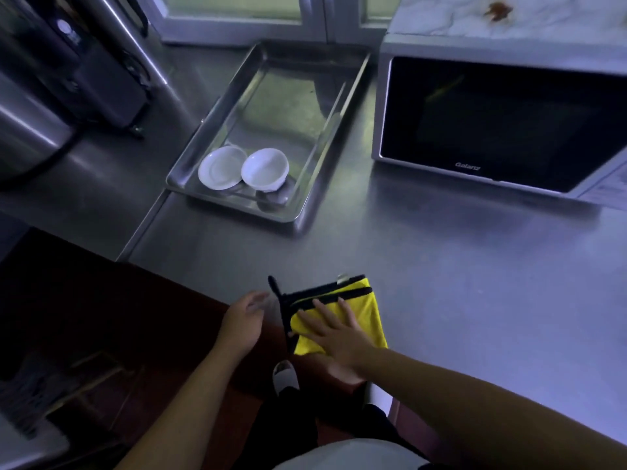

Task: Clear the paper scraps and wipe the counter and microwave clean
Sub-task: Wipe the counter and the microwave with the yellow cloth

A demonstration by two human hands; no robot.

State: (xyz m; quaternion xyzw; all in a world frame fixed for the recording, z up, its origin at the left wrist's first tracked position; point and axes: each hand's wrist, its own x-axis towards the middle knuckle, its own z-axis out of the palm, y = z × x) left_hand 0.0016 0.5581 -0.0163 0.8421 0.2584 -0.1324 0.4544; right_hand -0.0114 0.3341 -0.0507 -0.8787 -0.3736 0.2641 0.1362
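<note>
yellow cloth folded on the steel bench at its near edge, right grip spread flat on the cloth with fingers straight, left grip relaxed and empty just left of the cloth, microwave well beyond the cloth to the right, metal tray holding two white bowls well beyond the cloth

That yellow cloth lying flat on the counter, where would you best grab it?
Probably the near left corner of the yellow cloth, from the person's side: it lies flat and folded, and that corner reaches the counter edge, so fingers can get under it. The right hand rests flat on top.
</note>
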